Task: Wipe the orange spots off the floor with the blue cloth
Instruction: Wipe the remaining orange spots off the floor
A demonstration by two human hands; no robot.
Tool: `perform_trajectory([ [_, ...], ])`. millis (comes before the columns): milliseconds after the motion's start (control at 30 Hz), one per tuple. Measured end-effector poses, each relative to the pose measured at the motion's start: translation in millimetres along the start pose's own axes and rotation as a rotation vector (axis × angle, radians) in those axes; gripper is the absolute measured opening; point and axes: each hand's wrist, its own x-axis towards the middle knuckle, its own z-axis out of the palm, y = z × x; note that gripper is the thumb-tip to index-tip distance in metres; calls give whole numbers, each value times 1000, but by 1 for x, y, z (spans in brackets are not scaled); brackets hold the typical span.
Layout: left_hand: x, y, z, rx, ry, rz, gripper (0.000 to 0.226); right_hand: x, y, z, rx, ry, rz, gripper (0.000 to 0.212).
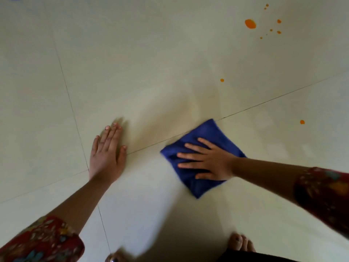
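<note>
2 hands lie palm-down on the pale tiled floor (151, 63). The right hand (209, 160) presses on the blue cloth (207, 129). Its fingers (188, 155) are straight and spread, pointing across toward the other hand. They grip nothing and only bear flat on the fabric.

The cloth is folded into a rough square, set cornerwise under that palm. It reaches a little past the fingertips, and 1 corner runs out beyond the far side of the fingers. Another corner pokes out on the near side below them. Its edges look blurred.

The left hand (106, 156) rests bare on the tile, well apart from the cloth. Its fingers (111, 135) are straight and close together, aimed away from the body, and hold nothing. A grout line (151, 146) runs from beside its thumb to under the cloth.

None of the orange spots touch the cloth. 1 small spot (222, 80) sits out beyond the far side of the right fingers. Another (302, 122) lies behind the wrist, off to the right. The largest blot (250, 23), ringed by tiny flecks, lies farther out again.

A red patterned sleeve (41, 241) covers each upper forearm. Bare toes (240, 242) show at the near edge.
</note>
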Motion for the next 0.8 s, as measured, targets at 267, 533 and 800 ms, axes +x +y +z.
perform_trajectory([
  [267,3,-3,6,17,5,1,61,142,25,-35,77,60,716,65],
  [533,0,-7,4,-118,56,-9,57,90,-83,-4,106,136,419,57],
  [800,4,-9,11,-13,56,52,57,142,28,-27,166,175,1028,61],
])
